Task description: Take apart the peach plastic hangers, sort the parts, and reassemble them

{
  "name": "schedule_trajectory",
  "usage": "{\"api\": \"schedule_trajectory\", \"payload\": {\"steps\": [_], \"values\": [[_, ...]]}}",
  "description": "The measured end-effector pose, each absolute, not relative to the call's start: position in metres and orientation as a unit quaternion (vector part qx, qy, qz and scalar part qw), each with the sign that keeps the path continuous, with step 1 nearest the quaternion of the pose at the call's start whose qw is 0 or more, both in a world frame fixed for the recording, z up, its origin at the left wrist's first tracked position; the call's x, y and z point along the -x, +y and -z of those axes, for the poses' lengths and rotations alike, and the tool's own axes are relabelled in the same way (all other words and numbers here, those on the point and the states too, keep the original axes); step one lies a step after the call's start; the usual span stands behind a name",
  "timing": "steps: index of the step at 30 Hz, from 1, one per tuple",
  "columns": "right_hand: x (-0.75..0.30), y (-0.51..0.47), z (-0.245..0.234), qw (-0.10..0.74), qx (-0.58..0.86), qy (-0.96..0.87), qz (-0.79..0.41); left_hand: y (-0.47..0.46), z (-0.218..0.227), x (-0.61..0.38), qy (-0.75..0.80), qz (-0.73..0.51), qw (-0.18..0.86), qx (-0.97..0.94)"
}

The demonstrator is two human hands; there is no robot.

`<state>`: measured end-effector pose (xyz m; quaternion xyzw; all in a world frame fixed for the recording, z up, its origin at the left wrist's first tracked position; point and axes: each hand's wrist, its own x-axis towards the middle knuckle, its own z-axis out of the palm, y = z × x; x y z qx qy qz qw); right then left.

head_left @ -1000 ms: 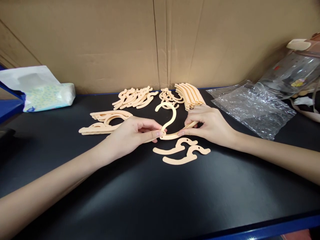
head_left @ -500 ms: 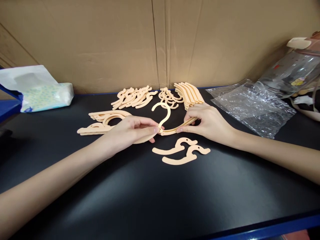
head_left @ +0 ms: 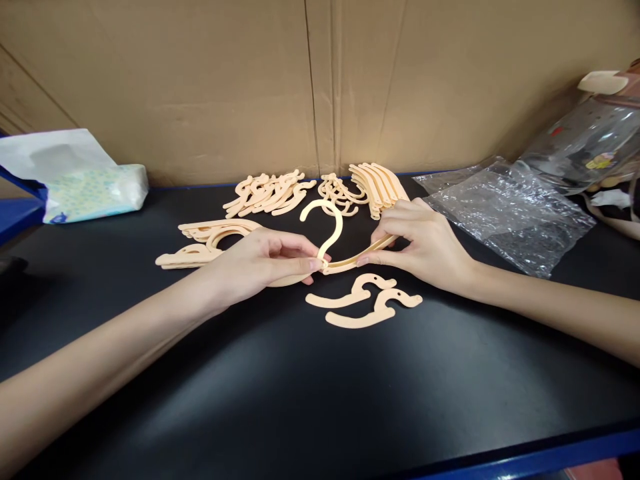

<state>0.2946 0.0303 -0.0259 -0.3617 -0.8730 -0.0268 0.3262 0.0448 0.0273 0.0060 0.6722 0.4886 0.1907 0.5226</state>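
Both hands hold a peach-coloured plastic folding clothes hanger [head_left: 334,230] just above the black table. My left hand [head_left: 260,262] pinches it at the joint where the hook meets the arms, and part of one arm shows beneath the fingers. My right hand [head_left: 417,247] is closed round the other, curved arm, thumb in front. The hook stands up between the hands, its open end toward the left. Just below lie two flat duck-shaped hanger pieces [head_left: 360,320], side by side on the table. The palm of my left hand hides some of the held arm.
Folded hangers [head_left: 187,255] lie left of my left hand. At the back are a pile of duck-shaped pieces [head_left: 265,193], loose hooks [head_left: 337,190] and stacked curved arms [head_left: 377,187]. Clear plastic bags [head_left: 510,213] and a transparent bottle [head_left: 580,143] sit right; a tissue pack [head_left: 95,193] sits left.
The hook has turned slightly and stands a little higher between the hands. Both hands keep their grip on the hanger and have shifted only a little to the right.
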Motion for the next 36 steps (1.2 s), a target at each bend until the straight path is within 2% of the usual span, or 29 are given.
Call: {"api": "schedule_trajectory", "payload": {"steps": [8,15,24,36], "values": [[-0.2941,0.0274,0.0251,0.318,0.367,-0.871,0.072,0.0269,-0.0066,-0.0405,0.462,-0.168,0.477,-0.728],[-0.2938,0.0319,0.0288,0.292,0.386,-0.872,0.068,0.0281,-0.0032,-0.0425,0.495,-0.177,0.520,-0.673],[-0.2944,0.0314,0.0259,0.280,0.389,-0.876,0.060,0.0295,-0.0043,-0.0407,0.500,-0.181,0.514,-0.673],[-0.2968,0.0306,0.0256,0.305,0.367,-0.878,0.046,0.0262,-0.0046,-0.0408,0.484,-0.181,0.530,-0.673]]}}
